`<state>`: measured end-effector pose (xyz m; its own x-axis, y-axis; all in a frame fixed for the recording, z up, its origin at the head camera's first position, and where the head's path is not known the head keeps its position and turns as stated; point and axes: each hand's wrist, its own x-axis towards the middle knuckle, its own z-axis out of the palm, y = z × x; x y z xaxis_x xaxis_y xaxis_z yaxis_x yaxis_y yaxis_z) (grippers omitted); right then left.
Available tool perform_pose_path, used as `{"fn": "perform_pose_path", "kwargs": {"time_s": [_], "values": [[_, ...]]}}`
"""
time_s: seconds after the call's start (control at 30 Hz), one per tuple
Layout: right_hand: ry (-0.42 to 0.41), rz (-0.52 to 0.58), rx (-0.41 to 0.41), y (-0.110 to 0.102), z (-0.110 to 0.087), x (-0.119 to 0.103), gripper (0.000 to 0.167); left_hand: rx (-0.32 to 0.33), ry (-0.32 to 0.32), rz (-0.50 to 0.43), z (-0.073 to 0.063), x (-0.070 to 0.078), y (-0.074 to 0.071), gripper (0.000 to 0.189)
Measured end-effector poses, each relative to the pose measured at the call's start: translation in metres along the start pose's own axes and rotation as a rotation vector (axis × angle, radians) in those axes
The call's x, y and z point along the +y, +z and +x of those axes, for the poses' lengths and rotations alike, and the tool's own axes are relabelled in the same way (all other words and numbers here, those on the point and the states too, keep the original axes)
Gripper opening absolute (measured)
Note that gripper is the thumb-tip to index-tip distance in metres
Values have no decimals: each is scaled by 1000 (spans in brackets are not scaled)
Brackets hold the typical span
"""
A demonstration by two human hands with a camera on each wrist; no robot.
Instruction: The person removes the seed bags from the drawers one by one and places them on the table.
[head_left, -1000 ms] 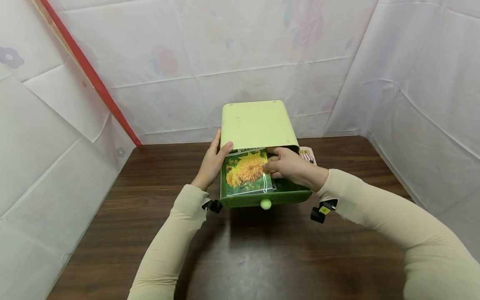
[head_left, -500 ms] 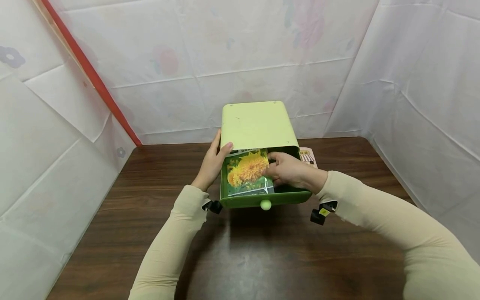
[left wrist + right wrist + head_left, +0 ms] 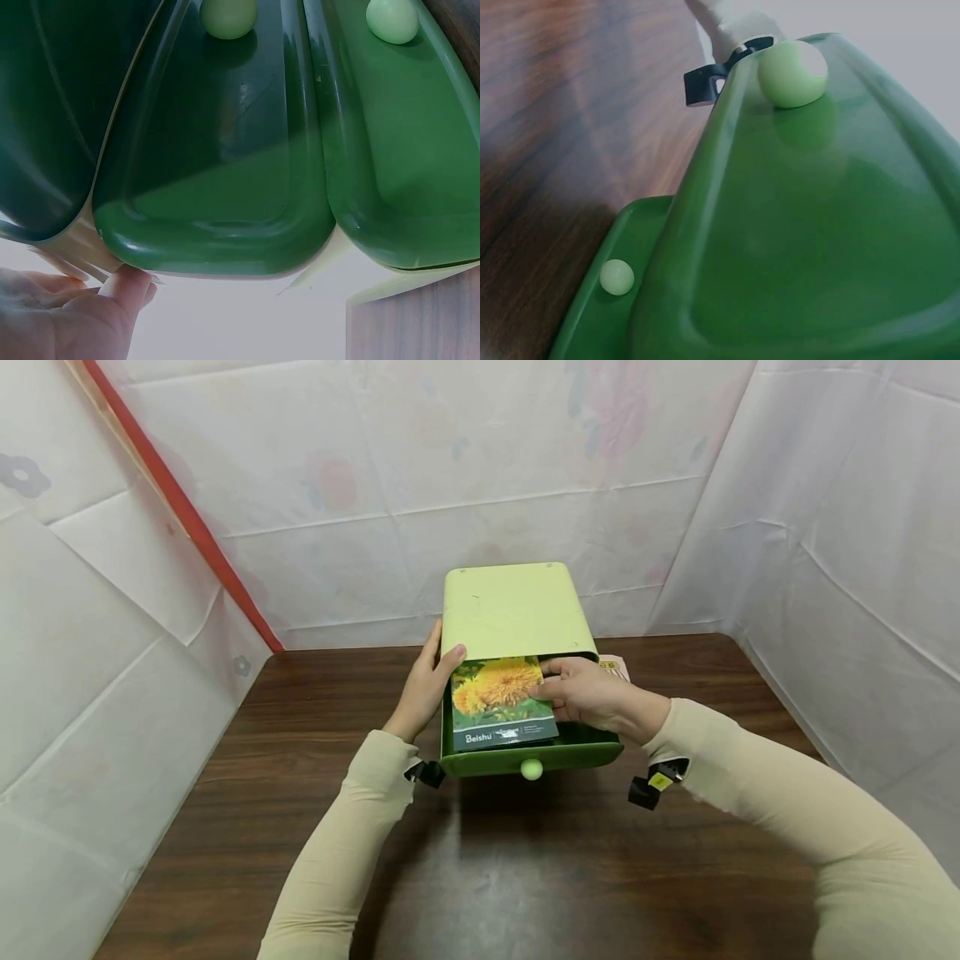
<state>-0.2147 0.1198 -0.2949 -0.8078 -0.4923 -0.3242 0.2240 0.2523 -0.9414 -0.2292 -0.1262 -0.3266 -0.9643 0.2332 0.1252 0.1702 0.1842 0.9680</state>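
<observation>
"Why is the left hand (image 3: 423, 690) set against the cabinet (image 3: 517, 610)?"

"Likely to brace it. Its fingers lie along the left side, spread from the thumb, which rests by the top's front corner. That should keep the cabinet from sliding on the surface (image 3: 525, 877)."

"And the right hand (image 3: 600, 695)?"

"Its fingers pinch the right edge of the flower booklet (image 3: 498, 693). An edge grip probably makes a flat thing easier to tilt or shift; how the fingers lie behind it is hidden."

"Where is the booklet exactly?"

"At the left of the open drawer (image 3: 588, 754), its far end by the cabinet's mouth. I can't tell whether it touches the drawer's bottom. The drawer stands pulled out, presumably giving the hand room from above."

"And the pink packet (image 3: 613, 665)?"

"Just right of the cabinet, partly hidden behind the right hand."
</observation>
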Motion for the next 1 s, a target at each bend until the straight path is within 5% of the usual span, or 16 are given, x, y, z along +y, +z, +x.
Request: {"fn": "perform_pose_path", "kwargs": {"time_s": [0.2, 0.33, 1.0], "values": [[-18, 40, -89, -2, -9, -2, 48, -2, 17, -12, 14, -23, -4, 77], [7, 12, -97, -4, -18, -4, 66, 2, 28, -17, 16, -29, -3, 77], [-20, -89, -153, -15, -63, -5, 55, 14, 52, -26, 17, -31, -3, 79]]}}
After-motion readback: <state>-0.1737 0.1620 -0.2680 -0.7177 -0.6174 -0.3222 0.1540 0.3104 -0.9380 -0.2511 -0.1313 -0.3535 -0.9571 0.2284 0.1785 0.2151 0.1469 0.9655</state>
